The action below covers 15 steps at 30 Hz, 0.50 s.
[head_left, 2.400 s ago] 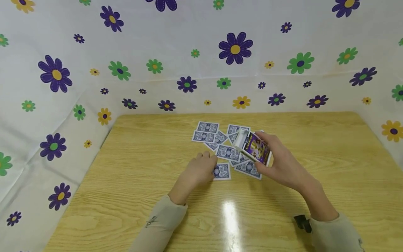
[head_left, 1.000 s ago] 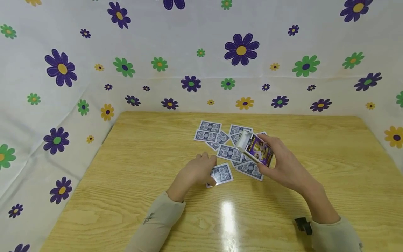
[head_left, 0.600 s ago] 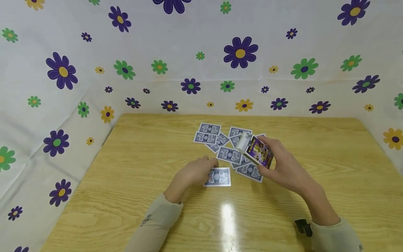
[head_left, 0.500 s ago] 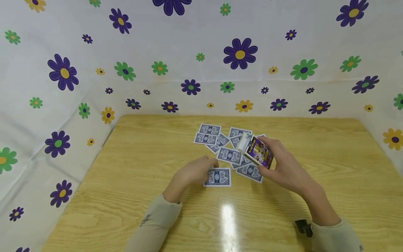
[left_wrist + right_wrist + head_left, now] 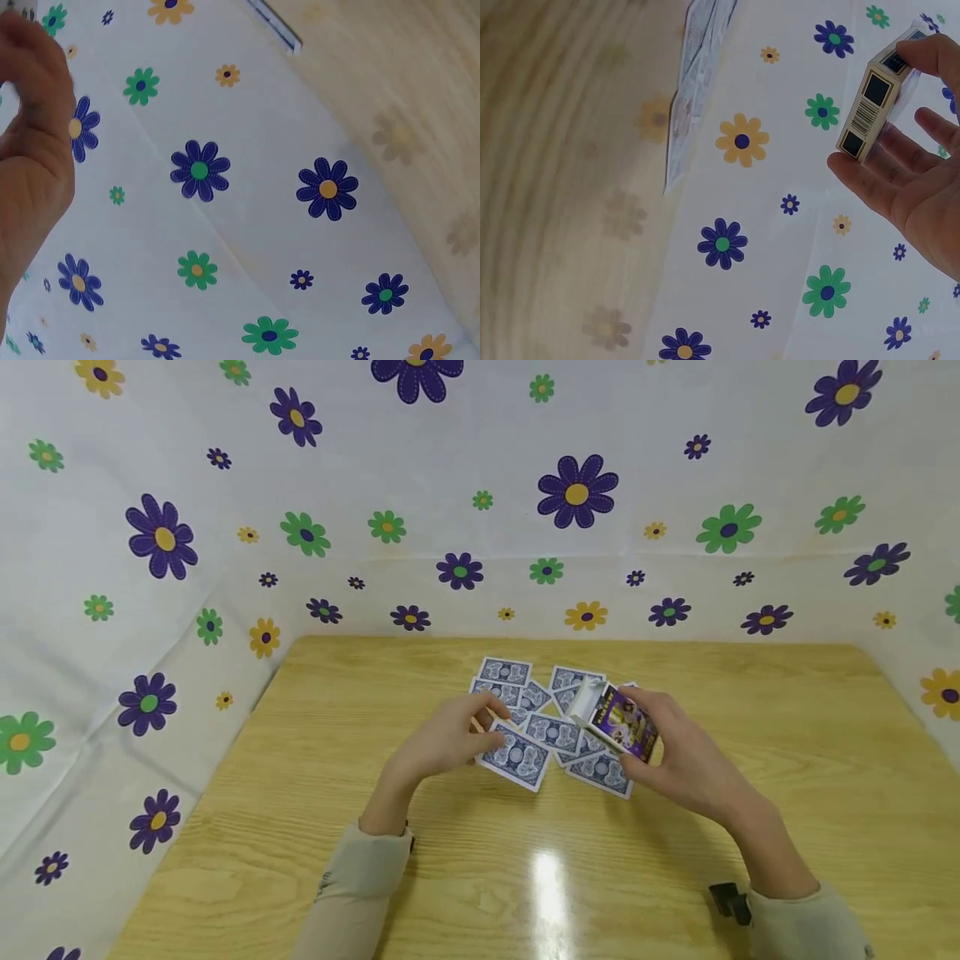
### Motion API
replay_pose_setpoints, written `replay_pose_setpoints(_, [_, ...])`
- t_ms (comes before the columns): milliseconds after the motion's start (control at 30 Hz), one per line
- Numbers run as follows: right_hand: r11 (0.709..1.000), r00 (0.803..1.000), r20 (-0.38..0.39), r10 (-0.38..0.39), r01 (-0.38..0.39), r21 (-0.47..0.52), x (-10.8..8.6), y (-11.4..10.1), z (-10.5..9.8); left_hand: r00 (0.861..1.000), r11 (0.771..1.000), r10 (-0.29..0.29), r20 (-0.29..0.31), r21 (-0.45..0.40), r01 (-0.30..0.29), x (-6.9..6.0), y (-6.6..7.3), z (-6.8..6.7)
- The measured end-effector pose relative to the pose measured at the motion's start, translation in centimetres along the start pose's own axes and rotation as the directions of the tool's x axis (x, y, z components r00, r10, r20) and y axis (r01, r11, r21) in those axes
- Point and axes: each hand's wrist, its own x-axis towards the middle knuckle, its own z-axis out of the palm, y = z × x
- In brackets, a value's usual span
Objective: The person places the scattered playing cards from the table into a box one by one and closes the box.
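In the head view my left hand [image 5: 442, 739] pinches a blue-backed card [image 5: 517, 758] by its left end, thumb on top, tilted over the table. The left wrist view shows only part of my left hand [image 5: 34, 142], its fingers bent. My right hand [image 5: 693, 760] grips a purple card box [image 5: 626, 722] by its edges, the white flap end pointing left. In the right wrist view the right hand [image 5: 922, 165] holds the box [image 5: 866, 112] between thumb and fingers. Face-down cards [image 5: 553, 732] lie loosely spread beneath and beside the box.
The wooden table [image 5: 300, 877] meets a white flowered cloth [image 5: 337, 468] at its back and left edges. More blue-backed cards [image 5: 505, 671] lie toward the back. A small black object [image 5: 729, 903] is by the right sleeve.
My left hand has drawn the nearest card up off the table, and it now tilts toward the spread cards. The right hand and box have stayed nearly in place.
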Motion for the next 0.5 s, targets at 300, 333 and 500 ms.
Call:
replay_pose_setpoints(300, [1.0,0.999,-0.033,-0.009,0.009,0.002,1.0,-0.8,-1.5,0.965,0.95,0.017,-0.26,-0.297,-0.096,-0.5,2.0,-1.5])
replay_pose_setpoints(333, [1.0,0.999,-0.031,-0.009,0.009,0.007,1.1,-0.9,-1.7,0.96,0.939,0.015,-0.279,-0.326,-0.11,-0.5,2.2,-1.6])
replay_pose_setpoints(500, [0.999,0.999,-0.051,-0.002,0.004,0.035,1.9,-1.7,-2.1,0.943,0.89,0.019,-0.333,-0.424,-0.168,-0.5,3.1,-1.9])
